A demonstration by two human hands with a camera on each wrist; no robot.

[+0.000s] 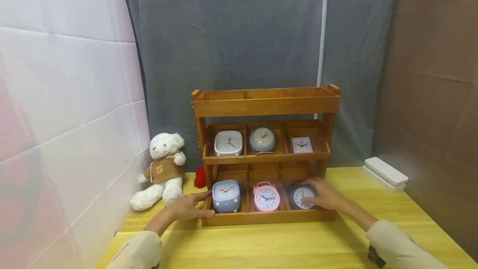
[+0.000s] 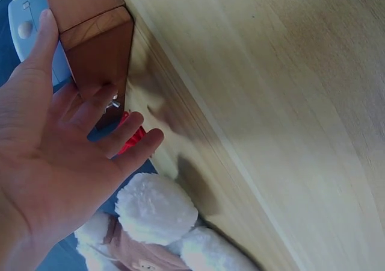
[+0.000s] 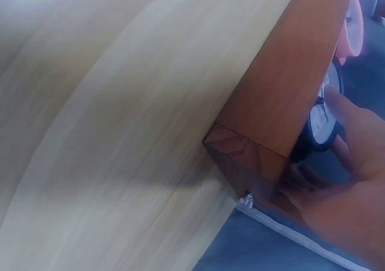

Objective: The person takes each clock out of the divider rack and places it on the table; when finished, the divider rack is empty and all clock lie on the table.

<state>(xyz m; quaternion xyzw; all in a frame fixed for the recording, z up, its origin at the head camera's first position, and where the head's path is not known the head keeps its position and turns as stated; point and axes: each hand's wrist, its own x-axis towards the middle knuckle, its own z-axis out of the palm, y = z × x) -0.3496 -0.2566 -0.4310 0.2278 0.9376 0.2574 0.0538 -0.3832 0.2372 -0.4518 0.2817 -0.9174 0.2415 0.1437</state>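
A wooden tiered rack (image 1: 267, 106) holds alarm clocks in its compartments. My right hand (image 1: 324, 194) grips a black round clock (image 1: 298, 196) in the lower right compartment, thumb across its white face and fingers behind it. With fingers spread, my left hand (image 1: 188, 206) touches the rack's lower left end, its thumb by the front corner. Right beside that hand sits a blue clock (image 1: 226, 203) in the lower left compartment. A pink twin-bell clock (image 1: 267, 197) stands in the lower middle one. In the right wrist view, the black clock's face (image 3: 323, 111) is partly behind my thumb.
On the middle tier are a white clock (image 1: 228, 143), a grey round clock (image 1: 262, 139) and a small square clock (image 1: 302, 145). Left of the rack sits a white teddy bear (image 1: 164, 169), near a red item (image 1: 200, 177). A white box-like object (image 1: 386, 172) lies at the right table edge.
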